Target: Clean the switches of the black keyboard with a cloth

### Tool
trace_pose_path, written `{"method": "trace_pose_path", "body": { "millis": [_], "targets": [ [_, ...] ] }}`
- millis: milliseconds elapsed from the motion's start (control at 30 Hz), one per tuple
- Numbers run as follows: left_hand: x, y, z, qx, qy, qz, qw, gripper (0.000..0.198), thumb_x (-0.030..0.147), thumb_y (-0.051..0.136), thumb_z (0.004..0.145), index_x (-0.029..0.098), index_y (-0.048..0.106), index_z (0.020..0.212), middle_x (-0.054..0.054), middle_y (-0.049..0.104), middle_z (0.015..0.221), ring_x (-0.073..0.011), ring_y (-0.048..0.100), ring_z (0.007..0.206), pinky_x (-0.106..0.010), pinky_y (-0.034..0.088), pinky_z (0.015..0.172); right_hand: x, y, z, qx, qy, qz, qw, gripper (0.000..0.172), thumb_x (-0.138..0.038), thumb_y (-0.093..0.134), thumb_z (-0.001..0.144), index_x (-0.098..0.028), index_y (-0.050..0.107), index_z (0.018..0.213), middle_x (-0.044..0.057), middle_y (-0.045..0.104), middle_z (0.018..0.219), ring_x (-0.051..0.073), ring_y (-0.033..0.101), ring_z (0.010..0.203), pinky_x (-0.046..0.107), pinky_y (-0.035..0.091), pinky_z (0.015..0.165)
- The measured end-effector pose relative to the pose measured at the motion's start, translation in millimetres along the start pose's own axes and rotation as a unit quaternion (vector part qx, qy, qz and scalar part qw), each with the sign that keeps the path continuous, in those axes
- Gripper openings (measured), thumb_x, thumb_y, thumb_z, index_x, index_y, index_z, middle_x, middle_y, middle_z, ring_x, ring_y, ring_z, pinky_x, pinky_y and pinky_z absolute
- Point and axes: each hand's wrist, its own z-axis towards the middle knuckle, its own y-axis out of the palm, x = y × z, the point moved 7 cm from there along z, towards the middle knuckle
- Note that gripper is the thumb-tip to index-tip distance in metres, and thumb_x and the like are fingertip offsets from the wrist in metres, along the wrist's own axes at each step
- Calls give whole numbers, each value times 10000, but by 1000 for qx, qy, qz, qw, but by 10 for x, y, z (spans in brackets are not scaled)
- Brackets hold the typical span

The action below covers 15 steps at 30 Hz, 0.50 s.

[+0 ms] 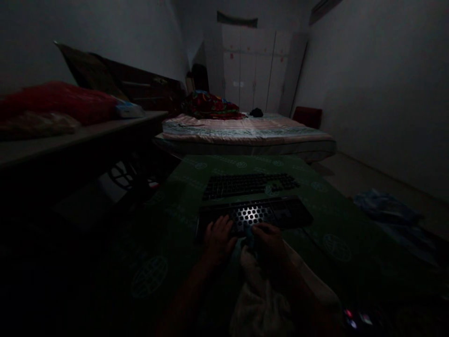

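A black keyboard base (293, 213) with its keycaps off lies on a green patterned surface (217, 164). Light falls on the bare key sockets in its middle. My left hand (220, 236) rests on the base's near left part, fingers stretched out. Over the near edge, my right hand (271, 241) is closed on a cloth (261, 304), whose bluish bunched end touches or nearly touches the sockets. The pale rest of the cloth hangs toward me beneath my right forearm. Just beyond the base, loose black keycaps (242, 185) are laid out in keyboard order.
The room is dim. Beyond the green surface stands a bed (252, 128) with a red blanket (212, 105). At the left is a table (147, 117) bearing a red bag (66, 100). Crumpled blue fabric (386, 206) lies at the right. A small lit device (365, 318) is at bottom right.
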Motion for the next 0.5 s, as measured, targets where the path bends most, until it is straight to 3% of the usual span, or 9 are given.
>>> {"method": "trace_pose_path", "body": {
  "millis": [500],
  "targets": [
    [-1,15,-17,4,1,-4,1000,425,278,507,797,184,517,1211,-132,481,1346,-286,404,1269,-525,294,1036,-31,24,-13,-18,-19,-21,999,252,-398,624,652,-158,698,643,45,658,647,162,584,632,256,449,596]
  ]
}}
